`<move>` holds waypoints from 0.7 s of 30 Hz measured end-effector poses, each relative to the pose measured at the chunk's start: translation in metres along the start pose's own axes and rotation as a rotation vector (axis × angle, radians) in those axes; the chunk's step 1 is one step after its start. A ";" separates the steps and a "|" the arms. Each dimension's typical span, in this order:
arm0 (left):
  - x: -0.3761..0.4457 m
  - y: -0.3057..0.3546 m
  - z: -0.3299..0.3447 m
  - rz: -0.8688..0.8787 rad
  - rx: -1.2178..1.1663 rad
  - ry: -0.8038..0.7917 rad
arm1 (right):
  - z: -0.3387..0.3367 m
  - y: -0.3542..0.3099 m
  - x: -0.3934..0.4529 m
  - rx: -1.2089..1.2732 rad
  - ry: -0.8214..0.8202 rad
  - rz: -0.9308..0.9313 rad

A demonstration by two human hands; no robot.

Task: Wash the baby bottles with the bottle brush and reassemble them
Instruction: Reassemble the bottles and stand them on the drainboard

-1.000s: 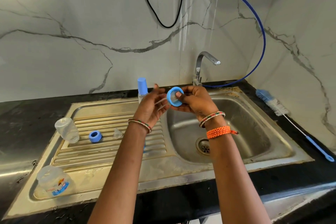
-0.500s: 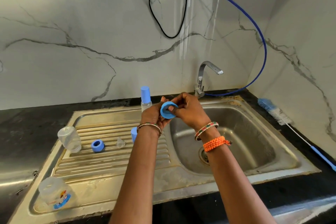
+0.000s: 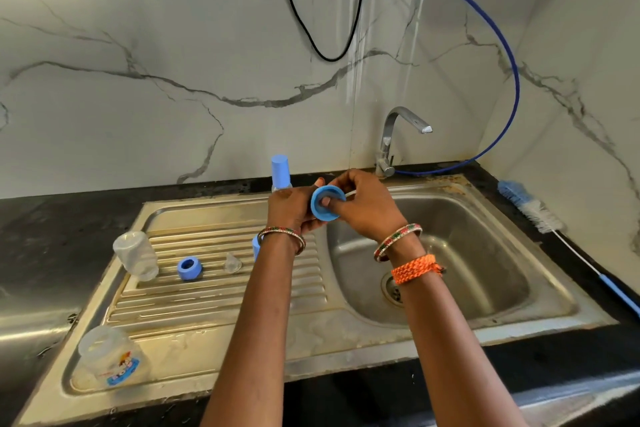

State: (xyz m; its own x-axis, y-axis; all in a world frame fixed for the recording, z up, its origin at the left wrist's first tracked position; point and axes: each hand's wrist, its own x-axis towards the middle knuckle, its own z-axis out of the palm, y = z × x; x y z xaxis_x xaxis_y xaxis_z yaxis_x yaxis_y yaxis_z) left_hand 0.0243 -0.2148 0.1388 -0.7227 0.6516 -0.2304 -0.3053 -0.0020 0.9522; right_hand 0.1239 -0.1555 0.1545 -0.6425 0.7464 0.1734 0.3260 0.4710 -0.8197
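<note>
both hands grip one round blue plastic bottle collar [image 3: 325, 203] above the sink's left basin edge: left hand [image 3: 294, 210] curled round its side, right hand [image 3: 363, 204] with fingers hooked in its opening. on the ribbed steel draining board [image 3: 214, 302] lie a clear plastic bottle body [image 3: 135, 256], a second blue ring [image 3: 189, 268] and a clear silicone teat [image 3: 232, 263], well apart from a printed clear bottle [image 3: 110, 357] nearer the front. a blue-and-white bottle brush [image 3: 533, 210] rests on the black counter, right.

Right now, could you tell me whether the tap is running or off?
Off. No stream falls from the tap's spout, and no water pools in the sink basin around the drain.
</note>
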 end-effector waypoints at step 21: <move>0.005 -0.010 -0.014 -0.005 0.005 -0.023 | 0.004 0.000 -0.004 0.169 -0.043 0.002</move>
State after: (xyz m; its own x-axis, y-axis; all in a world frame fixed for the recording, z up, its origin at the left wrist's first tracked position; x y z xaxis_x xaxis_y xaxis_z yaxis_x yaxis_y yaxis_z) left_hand 0.0153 -0.2219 0.1255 -0.7066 0.6688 -0.2310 -0.3062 0.0052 0.9519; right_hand 0.1242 -0.1605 0.1514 -0.6720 0.7249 0.1515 0.2086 0.3815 -0.9005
